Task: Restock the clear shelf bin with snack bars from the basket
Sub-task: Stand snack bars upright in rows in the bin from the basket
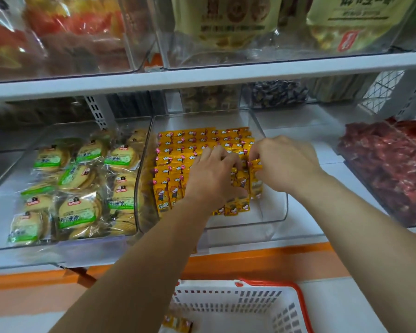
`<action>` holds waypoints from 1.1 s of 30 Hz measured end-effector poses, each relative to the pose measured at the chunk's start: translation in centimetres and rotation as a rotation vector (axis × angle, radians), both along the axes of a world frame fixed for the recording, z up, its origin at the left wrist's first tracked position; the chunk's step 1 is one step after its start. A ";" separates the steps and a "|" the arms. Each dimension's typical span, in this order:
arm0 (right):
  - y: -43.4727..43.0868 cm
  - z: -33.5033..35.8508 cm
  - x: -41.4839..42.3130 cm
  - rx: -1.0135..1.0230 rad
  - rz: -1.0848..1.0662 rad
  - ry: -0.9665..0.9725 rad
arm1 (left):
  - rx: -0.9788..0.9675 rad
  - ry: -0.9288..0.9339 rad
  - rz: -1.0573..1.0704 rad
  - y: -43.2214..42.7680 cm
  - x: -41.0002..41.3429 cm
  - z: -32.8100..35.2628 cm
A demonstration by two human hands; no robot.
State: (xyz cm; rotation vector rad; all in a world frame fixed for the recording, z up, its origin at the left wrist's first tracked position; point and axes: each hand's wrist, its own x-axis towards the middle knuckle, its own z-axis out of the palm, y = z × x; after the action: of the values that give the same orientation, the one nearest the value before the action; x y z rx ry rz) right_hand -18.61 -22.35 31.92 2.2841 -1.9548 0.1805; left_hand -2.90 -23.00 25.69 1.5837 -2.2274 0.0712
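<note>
The clear shelf bin (274,212) in the middle of the lower shelf holds rows of upright yellow snack bars (178,155). My left hand (211,179) lies over the front rows, fingers bent down onto the bars. My right hand (283,162) pinches a yellow bar (255,179) at the right end of the front rows. Both hands are inside the bin. The bin's front right corner is bare. Below, the white basket (262,306) with a red rim holds a few yellow bars (178,323) at its bottom left.
A clear bin of round biscuits in green-labelled packs (77,188) stands to the left. A bin of red-wrapped snacks (389,164) sits to the right. An upper shelf (202,78) with bagged goods overhangs. An orange strip (250,263) edges the shelf front.
</note>
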 end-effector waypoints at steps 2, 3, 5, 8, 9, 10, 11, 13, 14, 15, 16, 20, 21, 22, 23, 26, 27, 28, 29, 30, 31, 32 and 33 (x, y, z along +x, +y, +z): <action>-0.2 -0.2 0.6 0.005 0.008 0.071 | -0.021 -0.003 0.002 -0.3 0.0 -0.3; -0.2 -0.2 0.8 0.028 0.010 0.081 | -0.028 -0.001 0.002 -0.3 -0.1 -0.4; -0.3 0.0 1.0 0.087 0.020 0.080 | -0.025 0.011 0.000 -0.5 -0.1 -0.5; 0.1 0.5 0.2 0.152 0.085 0.015 | 0.003 -0.010 -0.006 -0.4 0.0 -0.4; 0.4 0.4 -0.3 0.151 0.118 -0.038 | 0.017 -0.020 -0.007 -0.3 0.0 -0.4; 1.2 0.4 -1.1 0.117 0.145 -0.103 | 0.023 -0.036 -0.007 -0.1 -0.2 -0.2; 1.9 0.3 -1.8 0.056 0.160 -0.177 | 0.024 -0.059 -0.012 -0.1 -0.3 0.0; 3.5 -0.4 -3.3 -0.053 0.157 -0.352 | -0.001 -0.115 -0.043 -0.2 -0.5 0.6; 4.2 -0.8 -4.0 -0.046 0.149 -0.435 | -0.011 -0.158 -0.073 -0.5 -0.5 0.9; 4.9 -1.2 -4.7 0.011 0.147 -0.513 | -0.004 -0.220 -0.108 -0.7 -0.5 1.2; 5.6 -1.6 -5.1 0.090 0.158 -0.572 | 0.017 -0.296 -0.140 -1.0 -0.3 1.3; 7.3 -3.0 -5.8 0.245 0.276 -0.633 | 0.128 -0.465 -0.185 -2.3 0.3 0.6; 7.4 -3.2 -5.9 0.243 0.291 -0.653 | 0.129 -0.460 -0.180 -2.6 0.4 0.4; 7.3 -3.3 -5.9 0.238 0.301 -0.660 | 0.120 -0.452 -0.173 -2.8 0.4 0.3; 7.3 -3.4 -5.9 0.236 0.304 -0.658 | 0.115 -0.445 -0.169 -3.0 0.3 0.2; 7.3 -3.7 -5.8 0.246 0.283 -0.630 | 0.114 -0.460 -0.161 -2.8 0.0 0.0; 7.3 -3.8 -5.8 0.250 0.277 -0.615 | 0.113 -0.464 -0.159 -2.6 -0.1 0.0; 7.3 -3.8 -5.8 0.253 0.273 -0.606 | 0.109 -0.456 -0.155 -2.4 -0.3 0.1; 7.3 -3.7 -5.8 0.256 0.272 -0.601 | 0.102 -0.439 -0.147 -2.3 -0.6 0.3; 7.3 -3.6 -5.8 0.256 0.275 -0.600 | 0.096 -0.420 -0.135 -2.2 -1.1 0.4; 7.3 -3.5 -5.8 0.254 0.278 -0.600 | 0.095 -0.411 -0.122 -2.2 -1.7 0.4; 7.2 -3.5 -5.8 0.254 0.278 -0.600 | 0.097 -0.411 -0.107 -2.3 -2.3 0.4; 7.2 -3.5 -5.7 0.254 0.277 -0.596 | 0.100 -0.418 -0.090 -2.3 -2.8 0.3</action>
State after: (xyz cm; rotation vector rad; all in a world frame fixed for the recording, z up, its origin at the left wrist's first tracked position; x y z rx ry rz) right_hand -24.36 -15.11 28.42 2.9242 -1.9698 0.7612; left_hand -5.74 -25.33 26.01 1.6366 -2.6535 0.2939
